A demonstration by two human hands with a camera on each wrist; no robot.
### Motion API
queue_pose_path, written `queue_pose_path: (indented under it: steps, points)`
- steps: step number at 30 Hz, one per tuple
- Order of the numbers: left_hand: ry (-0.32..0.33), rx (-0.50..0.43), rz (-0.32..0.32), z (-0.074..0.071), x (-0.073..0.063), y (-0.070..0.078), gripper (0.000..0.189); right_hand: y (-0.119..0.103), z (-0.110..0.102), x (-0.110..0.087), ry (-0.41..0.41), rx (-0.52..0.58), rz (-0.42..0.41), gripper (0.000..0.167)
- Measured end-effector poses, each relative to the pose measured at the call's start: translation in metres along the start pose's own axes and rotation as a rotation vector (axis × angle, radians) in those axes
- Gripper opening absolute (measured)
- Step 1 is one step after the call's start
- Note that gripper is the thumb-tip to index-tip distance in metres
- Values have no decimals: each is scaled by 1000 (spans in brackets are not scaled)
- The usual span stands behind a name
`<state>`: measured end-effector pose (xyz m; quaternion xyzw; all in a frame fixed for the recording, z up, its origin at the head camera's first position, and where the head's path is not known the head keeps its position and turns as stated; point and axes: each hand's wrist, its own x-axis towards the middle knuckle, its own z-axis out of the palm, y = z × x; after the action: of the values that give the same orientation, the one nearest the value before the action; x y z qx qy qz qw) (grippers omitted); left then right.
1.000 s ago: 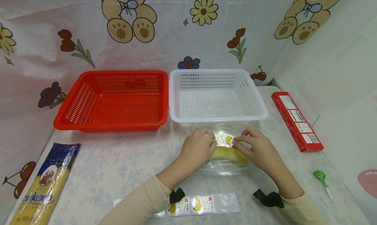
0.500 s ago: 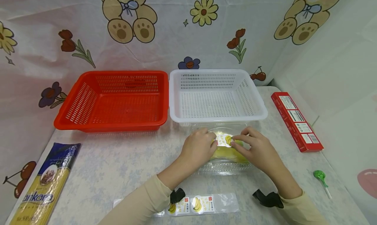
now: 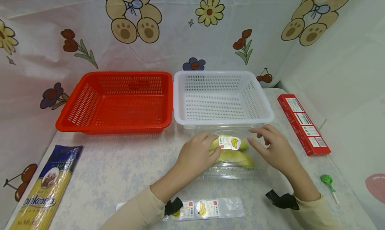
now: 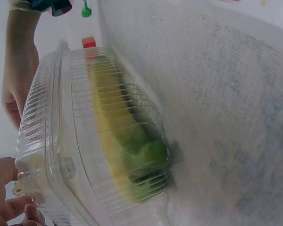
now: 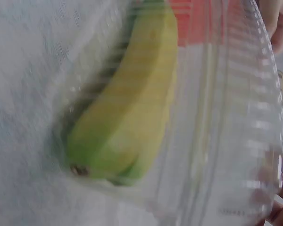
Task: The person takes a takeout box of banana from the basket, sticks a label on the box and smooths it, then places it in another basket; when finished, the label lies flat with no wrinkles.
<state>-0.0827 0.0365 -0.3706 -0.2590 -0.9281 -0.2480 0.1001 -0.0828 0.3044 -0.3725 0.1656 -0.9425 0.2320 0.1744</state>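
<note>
A clear plastic clamshell container lies closed on the table in front of the white basket. Yellow-green bananas show through its lid, and in the left wrist view the bananas have green ends. On the lid sits a white sticker with a banana picture. My left hand is over the container's left part, its fingers bent loosely beside the sticker's left end. Just off the right side of the sticker, my right hand hovers with thumb and fingers apart, holding nothing.
Behind the container stand a red basket and a white basket. A strip of banana stickers lies in front. Pasta in a packet is at the left; a red box and a green lollipop are at the right.
My right hand has let go of the sticker and moved to the right, away from it. The left hand has shifted slightly left and down, showing more of the sticker and bananas.
</note>
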Motion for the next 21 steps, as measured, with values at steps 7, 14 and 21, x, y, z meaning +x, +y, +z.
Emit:
queue_pose_path:
  steps: [7, 14, 21]
  points:
    - [-82, -45, -124, -10, -16, -8, 51, 20, -18, 16, -35, 8, 122, 41]
    - [-186, -5, -255, -9, -28, -16, 66, 50, -27, 38, -143, 20, 239, 65]
    - [-310, -152, -325, 3, -34, -23, 78, 76, -24, 58, -250, 56, 337, 88]
